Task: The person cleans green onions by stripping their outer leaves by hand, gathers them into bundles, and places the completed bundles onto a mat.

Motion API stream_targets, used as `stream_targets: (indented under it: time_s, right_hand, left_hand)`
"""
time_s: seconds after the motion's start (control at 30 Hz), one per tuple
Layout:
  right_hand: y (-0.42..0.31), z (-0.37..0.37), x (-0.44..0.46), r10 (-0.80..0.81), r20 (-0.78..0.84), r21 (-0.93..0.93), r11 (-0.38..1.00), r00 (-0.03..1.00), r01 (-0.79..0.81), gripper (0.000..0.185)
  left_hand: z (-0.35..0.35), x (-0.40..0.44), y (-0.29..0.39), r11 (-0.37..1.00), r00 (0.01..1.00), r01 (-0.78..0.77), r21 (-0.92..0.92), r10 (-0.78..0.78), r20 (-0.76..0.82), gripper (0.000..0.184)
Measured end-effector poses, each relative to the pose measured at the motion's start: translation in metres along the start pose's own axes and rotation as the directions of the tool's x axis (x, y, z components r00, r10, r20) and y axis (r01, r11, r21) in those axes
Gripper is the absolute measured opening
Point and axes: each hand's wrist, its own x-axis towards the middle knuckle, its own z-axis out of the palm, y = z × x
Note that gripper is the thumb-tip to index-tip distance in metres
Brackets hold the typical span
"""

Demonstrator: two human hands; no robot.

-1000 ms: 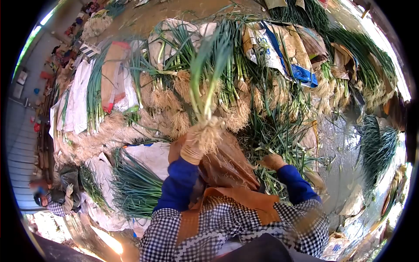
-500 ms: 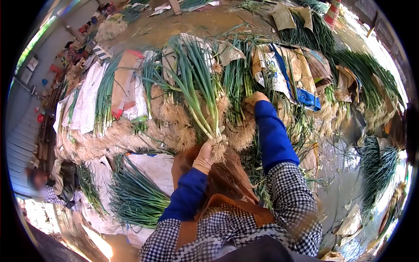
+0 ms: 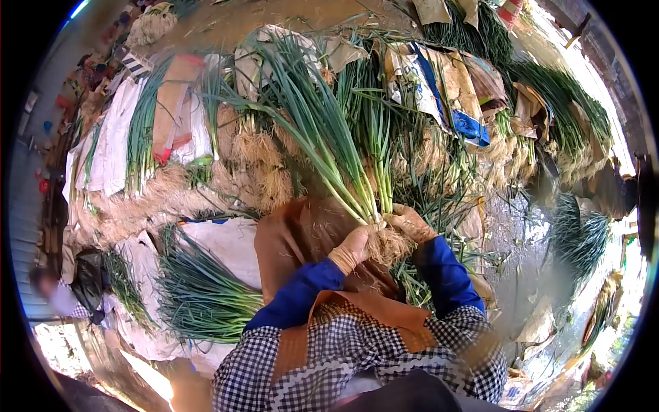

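- Bearing blue print too small to read, a pale sack [image 3: 415,86] lies beyond the brown apron [image 3: 280,237], ahead and to its right.
- A pale bag [image 3: 516,393] behind and to the right of the apron also shows blue markings; its lettering cannot be made out.
- A striped piece [image 3: 136,63] with black and white bands sits far ahead and left of the apron.
- The bunch of green onions [image 3: 336,158] is held above the apron, its leaves slanting away ahead and left, its tangled roots [image 3: 390,248] nearest the wearer.
- The left hand [image 3: 353,248] has its grip closed on the white base of the bunch, thumb and fingers together around the stems just beside the roots.
- The right hand [image 3: 410,223] has its grip clamped on the right side of the same base, fingers curled in; some fingertips are hidden.
- Left of the apron, a leafy pile [image 3: 206,292] rests on a white sheet [image 3: 230,250].
- Ahead of the apron runs a row of rooted onions [image 3: 264,158], partly covered by sacks.
- Right of the apron is wet floor [image 3: 508,257], with another green heap [image 3: 580,237] farther right.
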Motion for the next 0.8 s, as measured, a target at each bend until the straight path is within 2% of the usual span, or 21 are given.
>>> stream_targets:
  time_s: [0.07,0.1,0.13,0.17,0.2,0.23,0.27,0.3,0.33,0.37,0.4,0.47,0.53,0.6,0.63,0.67,0.73,0.77,0.8]
  right_hand:
    - [-0.028,-0.009,-0.004,0.142,0.017,-0.285,0.949,0.99,-0.131,0.08]
    - [-0.014,-0.023,0.018,0.126,-0.052,-0.329,0.934,0.991,-0.136,0.091]
    - [-0.036,-0.02,0.025,0.011,-0.141,-0.324,0.944,0.99,-0.057,0.092]
    - [-0.035,-0.024,0.05,-0.021,-0.245,-0.334,0.941,0.969,-0.064,0.092]
    - [-0.017,-0.034,0.082,-0.061,-0.307,-0.429,0.9,0.95,-0.081,0.077]
    - [0.002,-0.041,0.114,-0.175,-0.316,-0.671,0.736,0.932,-0.089,0.066]
    - [0.013,-0.043,0.131,-0.284,-0.289,-0.853,0.51,0.914,-0.111,0.056]
    - [0.006,-0.035,0.127,-0.284,-0.283,-0.854,0.509,0.916,-0.106,0.056]
    - [-0.008,-0.02,0.118,-0.337,-0.395,-0.837,0.516,0.855,-0.183,0.05]
    - [-0.019,-0.01,0.109,-0.387,-0.5,-0.809,0.529,0.775,-0.258,0.044]
    - [-0.018,-0.01,0.1,-0.371,-0.516,-0.8,0.53,0.772,-0.281,0.043]
    - [-0.004,-0.014,0.078,-0.369,-0.48,-0.726,0.676,0.796,-0.124,0.039]
    - [-0.025,0.013,0.016,-0.062,-0.268,-0.486,0.87,0.961,-0.079,0.034]
    - [-0.007,0.02,-0.033,-0.104,-0.082,-0.113,0.989,0.991,0.094,0.029]
    - [-0.022,0.016,-0.063,-0.041,-0.17,-0.089,0.996,0.985,0.026,0.028]
    - [-0.039,0.006,-0.091,0.026,-0.252,-0.058,0.997,0.967,-0.042,0.027]
    - [-0.033,-0.039,-0.127,-0.01,-0.562,0.05,0.998,0.827,0.046,0.037]
    - [-0.026,-0.077,-0.132,0.071,-0.51,-0.195,0.961,0.857,-0.196,0.038]
    - [-0.017,-0.107,-0.125,0.163,-0.481,-0.434,0.809,0.861,-0.396,0.039]
  left_hand:
    - [-0.016,0.007,-0.003,0.99,0.998,0.059,0.125,-0.056,-0.031,0.024]
    - [-0.001,0.006,-0.007,0.975,0.989,-0.057,0.213,0.084,-0.122,0.025]
    - [0.001,0.009,-0.01,0.975,0.989,-0.056,0.215,0.084,-0.121,0.025]
    - [0.001,0.012,-0.013,0.948,0.974,-0.1,0.301,0.156,-0.167,0.025]
    - [0.001,0.016,-0.015,0.911,0.951,-0.14,0.388,0.233,-0.204,0.025]
    - [-0.005,0.021,-0.019,0.903,0.935,-0.19,0.386,0.286,-0.209,0.025]
    - [-0.009,0.025,-0.022,0.901,0.934,-0.195,0.387,0.292,-0.209,0.025]
    - [-0.014,0.027,-0.026,0.891,0.908,-0.272,0.362,0.363,-0.211,0.025]
    - [-0.015,0.029,-0.027,0.874,0.875,-0.348,0.339,0.432,-0.216,0.025]
    - [-0.006,0.024,-0.026,0.862,0.838,-0.344,0.371,0.46,-0.293,0.026]
    - [-0.008,0.025,-0.027,0.864,0.838,-0.343,0.368,0.459,-0.296,0.026]
    - [-0.013,0.029,-0.03,0.829,0.807,-0.432,0.355,0.531,-0.258,0.025]
    - [-0.012,0.025,-0.023,0.835,0.818,-0.4,0.377,0.511,-0.263,0.023]
    - [-0.013,0.024,-0.019,0.918,0.886,-0.302,0.256,0.37,-0.281,0.022]
    - [-0.027,0.037,-0.025,0.896,0.873,-0.361,0.259,0.422,-0.243,0.024]
    - [-0.034,0.039,-0.024,0.873,0.836,-0.392,0.291,0.47,-0.283,0.024]
    - [-0.02,0.033,-0.014,0.937,0.871,-0.294,0.187,0.344,-0.35,0.025]
    - [-0.028,0.034,-0.015,0.937,0.876,-0.292,0.192,0.343,-0.339,0.025]
    - [-0.034,0.038,-0.015,0.935,0.882,-0.293,0.198,0.345,-0.321,0.026]
